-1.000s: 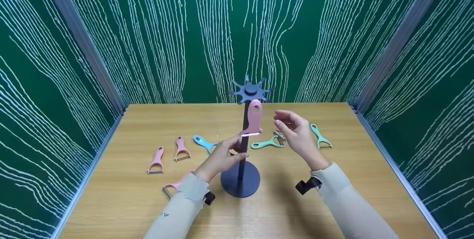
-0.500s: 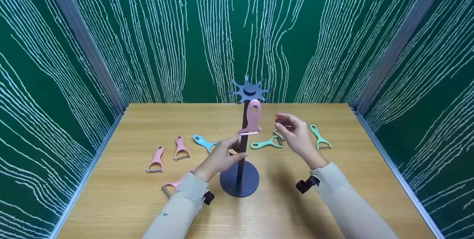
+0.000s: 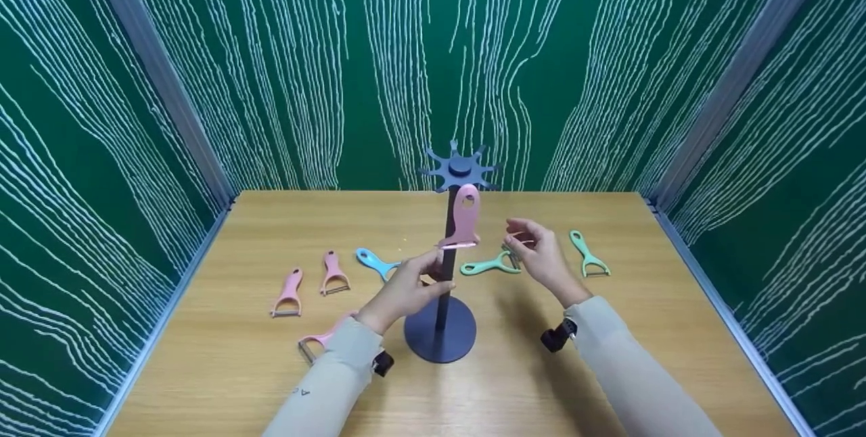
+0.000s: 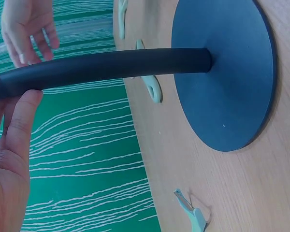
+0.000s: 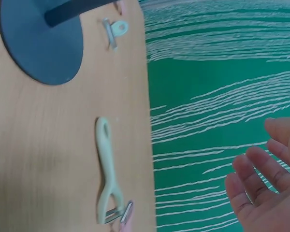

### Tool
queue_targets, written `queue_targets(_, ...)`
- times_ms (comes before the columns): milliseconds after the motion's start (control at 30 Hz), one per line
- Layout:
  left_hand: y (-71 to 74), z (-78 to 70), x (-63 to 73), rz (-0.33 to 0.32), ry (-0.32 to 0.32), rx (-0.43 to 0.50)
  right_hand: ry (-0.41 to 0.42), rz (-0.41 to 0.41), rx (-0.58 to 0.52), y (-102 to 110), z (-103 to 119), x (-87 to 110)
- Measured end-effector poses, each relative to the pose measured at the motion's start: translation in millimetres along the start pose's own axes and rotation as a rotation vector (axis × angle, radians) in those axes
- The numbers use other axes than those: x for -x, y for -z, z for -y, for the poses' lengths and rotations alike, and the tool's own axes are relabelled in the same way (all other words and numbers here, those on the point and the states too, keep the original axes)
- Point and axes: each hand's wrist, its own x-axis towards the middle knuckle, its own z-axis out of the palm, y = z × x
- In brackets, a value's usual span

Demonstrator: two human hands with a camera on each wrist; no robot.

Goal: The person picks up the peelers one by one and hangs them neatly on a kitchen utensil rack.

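Five pink peelers (image 3: 465,220), one showing only in part, two green peelers (image 3: 484,266), one blue peeler (image 3: 376,262), one dark stand (image 3: 442,313), two hands (image 3: 408,283), two black wrist cameras (image 3: 555,337), one wooden table (image 3: 223,356)

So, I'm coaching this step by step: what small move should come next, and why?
I'd probably lower the right hand to the green peeler nearest the stand: that hand is empty and hovers near it, while the left hand grips the stand and one pink peeler hangs from its top.
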Motion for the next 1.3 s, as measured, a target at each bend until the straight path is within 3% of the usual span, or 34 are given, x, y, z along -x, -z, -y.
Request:
queue_targets(267,1.3,0.0,0.7,-0.011,0.028,-0.011,-0.051,0.045,0.04,-2.7,-18.0,-5.0)
queue_targets(533,1.4,4.1,-1.9,-0.019,-0.043,-0.012,-0.014,0.045,0.115,-6.8,-33.0,-8.6)
queue_targets(833,3.1,4.4,0.1,-0.011,0.028,-0.002,-0.076,0.103,0.102,-12.1,-56.9,-13.8)
queue_targets(1133,1.4,2.2,-0.8,-0.004,-0.005,0.005,-0.11,0.18,0.128,-21.8,-70.4,-15.0)
queue_targets(1300,-0.5,1.9,-0.7,-0.007,0.008,-0.004,-0.136,0.226,0.186,-23.6,-76.8,-14.4)
